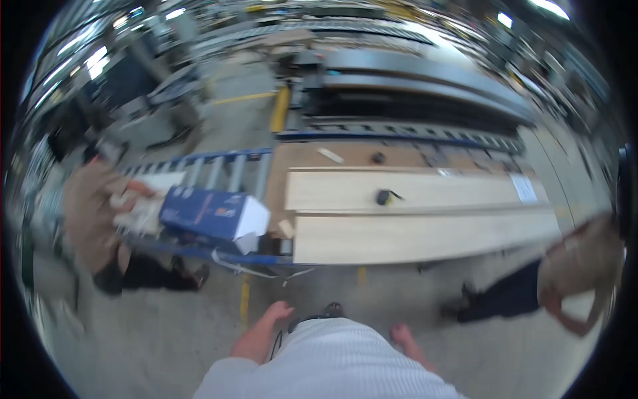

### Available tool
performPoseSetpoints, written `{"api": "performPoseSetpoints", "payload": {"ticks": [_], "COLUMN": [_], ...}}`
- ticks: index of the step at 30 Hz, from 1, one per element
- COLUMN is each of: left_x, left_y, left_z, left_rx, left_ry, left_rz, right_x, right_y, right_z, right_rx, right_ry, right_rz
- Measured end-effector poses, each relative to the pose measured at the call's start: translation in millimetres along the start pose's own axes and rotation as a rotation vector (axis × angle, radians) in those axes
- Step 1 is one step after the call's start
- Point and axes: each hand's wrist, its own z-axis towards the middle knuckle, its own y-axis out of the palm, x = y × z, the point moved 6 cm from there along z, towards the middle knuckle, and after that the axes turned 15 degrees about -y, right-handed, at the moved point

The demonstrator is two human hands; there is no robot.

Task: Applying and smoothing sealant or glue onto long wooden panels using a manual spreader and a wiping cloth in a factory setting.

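Observation:
My left hand [279,310] hangs low beside my body, apart from the table. Its fingers look curled in, and I see nothing in them. On the other side, my right hand [401,334] is down near my hip, blurred, with its fingers not readable. In front of me, two long pale wood panels [425,237] lie side by side on a brown-topped table. A black and yellow tape measure [383,197] rests on the farther panel, and a white paper sheet [524,189] lies at its right end. Neither hand touches any of these.
At left, a person [93,206] reaches toward white material beside a blue and white box [209,216] on a roller conveyor [216,174]. Another person [571,272] stands at right. Behind the table is a long grey machine [425,83]. A white strap [232,265] dangles from the conveyor's near edge.

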Motion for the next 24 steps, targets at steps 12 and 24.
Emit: {"api": "performPoseSetpoints", "payload": {"ticks": [12, 24], "left_x": [-20, 330], "left_y": [31, -104], "left_z": [45, -97], "left_rx": [-0.138, -0.199], "left_ry": [-0.057, 0.675], "left_rz": [0.127, -0.452], "right_x": [-57, 45], "right_y": [-12, 53], "right_z": [-3, -77], "right_rx": [0.227, 0.290], "right_ry": [-0.048, 0.248], "right_rz": [0.035, 0.217]}}
